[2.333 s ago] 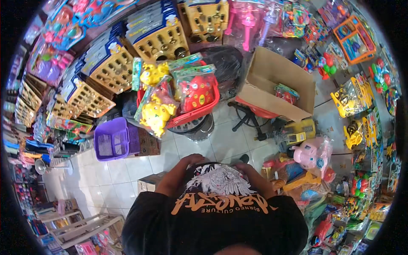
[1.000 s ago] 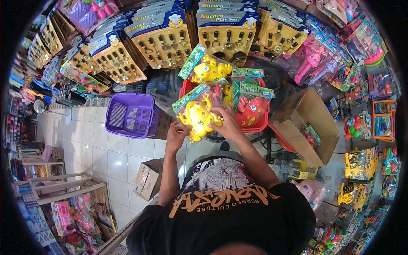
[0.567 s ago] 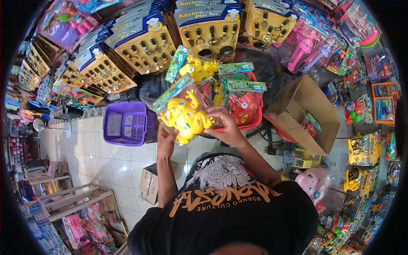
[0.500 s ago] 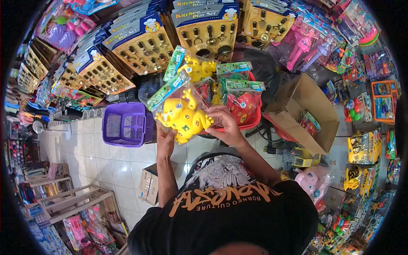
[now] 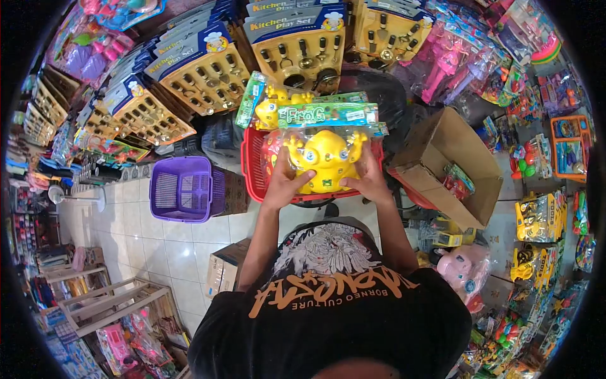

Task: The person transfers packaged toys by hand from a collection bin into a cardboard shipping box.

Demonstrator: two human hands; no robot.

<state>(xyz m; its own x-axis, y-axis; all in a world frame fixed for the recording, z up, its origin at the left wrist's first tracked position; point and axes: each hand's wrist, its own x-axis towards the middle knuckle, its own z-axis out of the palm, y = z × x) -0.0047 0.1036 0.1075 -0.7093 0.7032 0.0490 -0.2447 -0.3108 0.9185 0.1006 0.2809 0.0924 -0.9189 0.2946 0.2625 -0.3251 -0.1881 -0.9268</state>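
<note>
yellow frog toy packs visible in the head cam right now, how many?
2. One yellow frog pack is held between the left hand and right hand, over the red basket. A second yellow frog sits behind it. Others may be hidden underneath.

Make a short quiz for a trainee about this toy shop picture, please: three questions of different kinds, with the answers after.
1. True or false: both hands hold the bagged yellow frog toy over the red basket.
2. Multiple choice: what stands on the floor to the left of the red basket? A) a purple basket B) a green bucket C) a white stool
3. Fill in: the header card on the bag reads "____".

Key
1. True: the left hand and the right hand grip the bag from either side.
2. A: the purple basket.
3. "Frog", printed on the green header card.
</note>
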